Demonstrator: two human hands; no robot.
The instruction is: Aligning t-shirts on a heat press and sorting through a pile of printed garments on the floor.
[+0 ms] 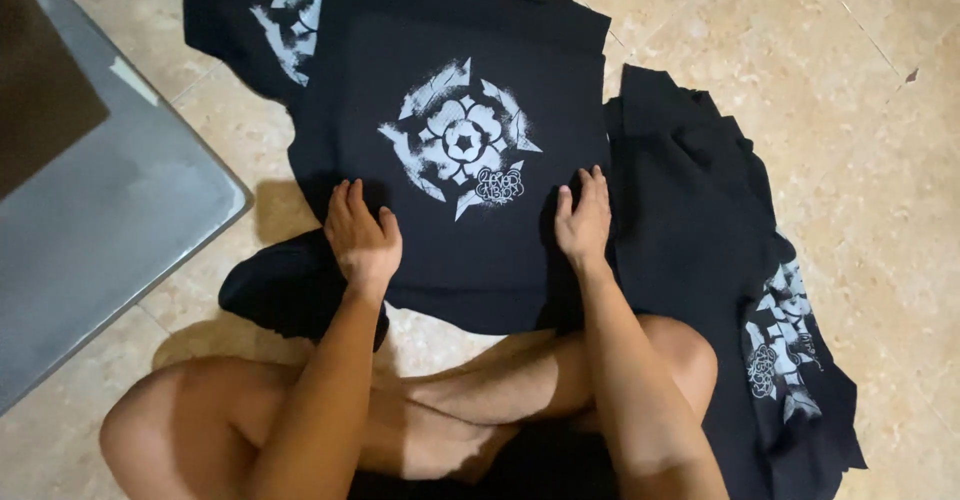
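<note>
Beige tiled floor, both hands flat on black shirt edges.

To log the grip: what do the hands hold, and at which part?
Nothing is gripped. Left hand and right hand press flat on the black printed cloth, near its lower edge.

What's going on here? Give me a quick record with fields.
Setting: tiled floor, person sitting cross-legged
Left hand: flat on the top black printed cloth, near its left edge
Right hand: flat on the same cloth, near its right edge
Print: white flower-like emblem
Nearby: pile of similar cloths on the right; another cloth above left; grey mat at left
</note>
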